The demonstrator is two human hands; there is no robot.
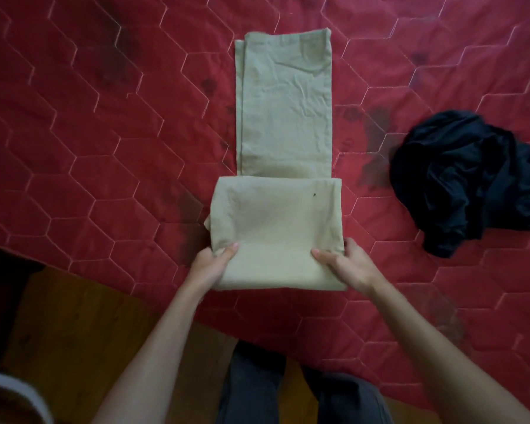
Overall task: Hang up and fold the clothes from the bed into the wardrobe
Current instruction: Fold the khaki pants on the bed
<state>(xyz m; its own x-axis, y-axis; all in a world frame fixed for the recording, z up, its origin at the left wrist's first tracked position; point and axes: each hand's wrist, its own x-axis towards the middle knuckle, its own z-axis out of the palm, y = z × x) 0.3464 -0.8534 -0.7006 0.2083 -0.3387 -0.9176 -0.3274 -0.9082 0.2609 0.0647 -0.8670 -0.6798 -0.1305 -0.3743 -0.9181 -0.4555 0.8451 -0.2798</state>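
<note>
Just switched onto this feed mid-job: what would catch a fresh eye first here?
The pale beige garment stands out at the centre of the red quilted bedspread, its near end folded over into a thicker panel. The left hand and right hand grip that panel's near corners, thumbs on top. A crumpled black garment lies in a heap to the right, apart from the beige one.

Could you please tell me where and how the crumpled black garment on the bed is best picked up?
Probably pinch a raised fold on top of the black garment, coming from above: it lies in a loose heap on the bed with no clear edge showing.
</note>
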